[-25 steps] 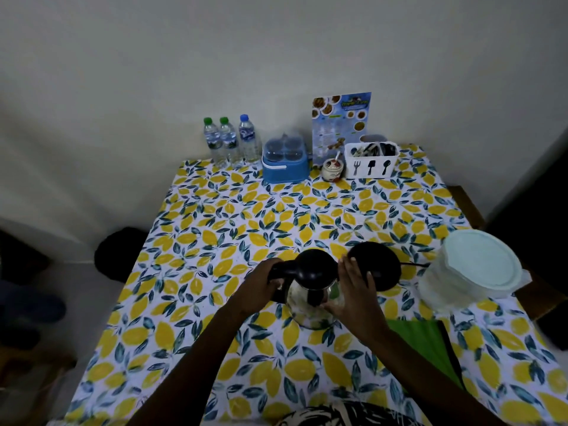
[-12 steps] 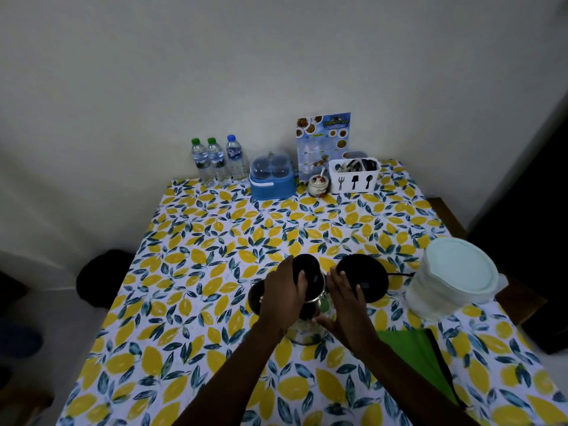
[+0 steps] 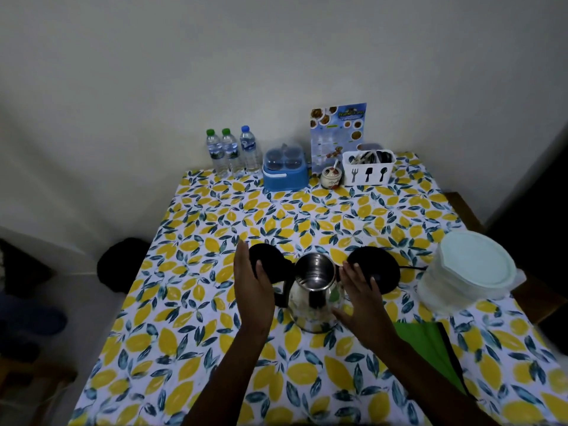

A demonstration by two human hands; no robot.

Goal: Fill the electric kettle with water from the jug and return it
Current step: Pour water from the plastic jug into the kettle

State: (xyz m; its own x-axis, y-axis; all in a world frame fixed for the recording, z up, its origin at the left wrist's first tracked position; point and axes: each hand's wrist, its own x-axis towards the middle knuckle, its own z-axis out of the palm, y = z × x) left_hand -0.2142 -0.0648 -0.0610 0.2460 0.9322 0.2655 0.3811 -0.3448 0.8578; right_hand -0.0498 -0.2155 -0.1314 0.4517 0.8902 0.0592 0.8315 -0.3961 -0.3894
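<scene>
A steel electric kettle (image 3: 313, 290) stands on the lemon-print table (image 3: 215, 302), off its round black base (image 3: 381, 272), which lies just to its right with a cord. The kettle's black lid (image 3: 270, 265) is flipped open to the left and the shiny inside shows. My left hand (image 3: 253, 284) is by the lid and handle with fingers straight, holding nothing. My right hand (image 3: 361, 290) rests spread against the kettle's right side. The jug (image 3: 470, 272), translucent with a pale green lid, stands at the right edge of the table.
A green folder-like item (image 3: 427, 342) lies near my right forearm. Along the far wall stand three water bottles (image 3: 230, 152), a blue container (image 3: 285, 170), a small pot (image 3: 331, 176), a menu card (image 3: 338, 130) and a white cutlery holder (image 3: 368, 170). A dark object (image 3: 123, 265) sits on the floor at left.
The kettle's lid has swung open to the left. My left hand came off the lid top and moved to the left side. My right hand stays beside the kettle.
</scene>
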